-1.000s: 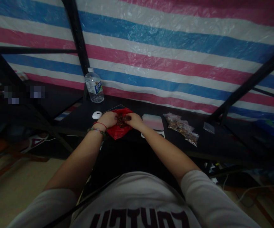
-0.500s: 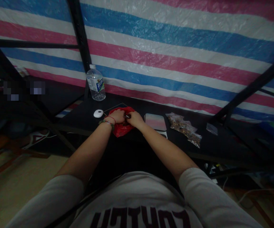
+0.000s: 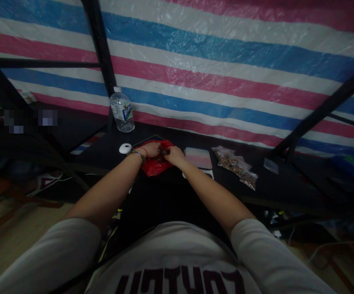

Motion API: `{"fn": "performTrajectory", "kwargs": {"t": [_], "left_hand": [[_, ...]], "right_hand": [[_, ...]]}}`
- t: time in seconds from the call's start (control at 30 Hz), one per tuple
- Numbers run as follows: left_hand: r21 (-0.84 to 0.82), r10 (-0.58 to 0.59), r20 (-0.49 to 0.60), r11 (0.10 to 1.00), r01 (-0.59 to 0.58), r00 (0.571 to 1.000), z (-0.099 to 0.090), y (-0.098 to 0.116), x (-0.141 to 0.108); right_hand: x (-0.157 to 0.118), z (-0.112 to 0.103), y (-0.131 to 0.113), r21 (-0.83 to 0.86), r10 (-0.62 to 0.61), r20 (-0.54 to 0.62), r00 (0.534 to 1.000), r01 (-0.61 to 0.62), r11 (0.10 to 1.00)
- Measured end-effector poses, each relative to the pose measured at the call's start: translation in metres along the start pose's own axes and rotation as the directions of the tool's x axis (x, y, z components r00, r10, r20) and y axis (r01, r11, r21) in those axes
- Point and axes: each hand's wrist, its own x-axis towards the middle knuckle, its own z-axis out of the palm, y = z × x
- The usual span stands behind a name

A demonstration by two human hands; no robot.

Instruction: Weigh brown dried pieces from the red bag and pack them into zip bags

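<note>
A red plastic bag (image 3: 156, 167) lies crumpled near the front edge of the black table, with brown bits showing inside it. My left hand (image 3: 151, 149), with a red string and a beaded bracelet at the wrist, reaches over the bag with its fingers curled. From the right, my right hand (image 3: 175, 156) comes over the same bag, its fingers bent together. Something small, dark and shiny (image 3: 164, 151) sits between the fingertips of both hands; it is too dim to name. Part of the bag is hidden behind the hands.
Right of my hands lies a scale (image 3: 198, 158) with a pinkish top. Several small clear bags of brown bits (image 3: 234, 165) overlap beyond it, then a flat clear bag (image 3: 270, 165). A white rounded object (image 3: 125, 148) and a plastic bottle (image 3: 122, 112) stand left, near a black post (image 3: 101, 57).
The view has shifted slightly. Both hands stay over the red bag; the dark thing between their fingertips has turned or sunk a little, and its bright glint is gone.
</note>
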Motion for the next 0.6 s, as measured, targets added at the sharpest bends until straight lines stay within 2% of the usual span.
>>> {"fn": "performTrajectory", "kwargs": {"t": [0.17, 0.33, 0.47, 0.6], "left_hand": [[-0.019, 0.021, -0.036, 1.0, -0.022, 0.999, -0.007, -0.003, -0.011], [-0.091, 0.114, 0.034, 0.99, -0.11, 0.993, -0.019, -0.007, -0.023], [-0.041, 0.103, -0.017, 0.994, -0.103, 0.995, -0.023, -0.005, -0.027], [0.018, 0.052, -0.067, 0.999, -0.051, 0.996, -0.013, 0.001, -0.025]], "right_hand": [[-0.001, -0.001, 0.004, 0.009, 0.011, -0.008, 1.0, -0.011, 1.0], [0.0, -0.003, 0.006, -0.018, -0.008, -0.027, 1.0, 0.008, 1.0], [0.0, -0.006, 0.004, -0.075, -0.037, -0.033, 0.999, 0.035, 0.997], [0.003, -0.007, -0.001, -0.118, -0.084, 0.002, 0.996, 0.084, 0.99]]}}
